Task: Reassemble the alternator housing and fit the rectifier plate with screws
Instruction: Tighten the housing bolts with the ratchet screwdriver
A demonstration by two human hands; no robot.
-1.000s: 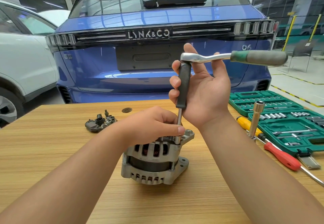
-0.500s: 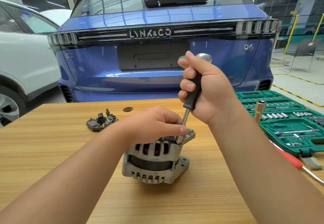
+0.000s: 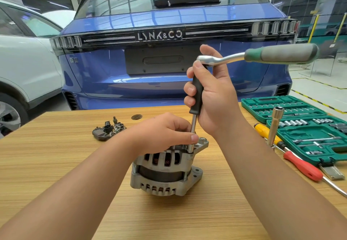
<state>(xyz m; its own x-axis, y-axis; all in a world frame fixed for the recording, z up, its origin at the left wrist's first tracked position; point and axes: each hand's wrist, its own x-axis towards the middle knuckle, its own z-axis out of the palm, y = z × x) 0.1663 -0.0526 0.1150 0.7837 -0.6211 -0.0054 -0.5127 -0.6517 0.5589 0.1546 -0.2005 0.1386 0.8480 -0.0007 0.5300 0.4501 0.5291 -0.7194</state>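
A silver alternator housing [image 3: 165, 174] stands upright on the wooden table [image 3: 56, 164]. My left hand [image 3: 163, 132] grips its top, thumb against the metal shaft of the extension. My right hand [image 3: 212, 93] grips the extension's black handle [image 3: 197, 93], which stands upright with its tip on a bolt at the housing's right ear. A ratchet [image 3: 262, 55] sits on top, its green and grey handle pointing right. The dark rectifier plate [image 3: 109, 130] lies on the table at the back left, apart from the housing.
A green socket set case [image 3: 309, 127] lies open at the right. In front of it are a yellow screwdriver [image 3: 262, 130], a red screwdriver [image 3: 304, 166] and an upright long socket [image 3: 275, 125]. A small dark disc [image 3: 136, 116] lies behind the housing. A blue car [image 3: 169, 52] stands beyond the table.
The ratchet handle has swung back round to the right, after being turned out of sight half a second ago. My left hand has stayed on the housing.
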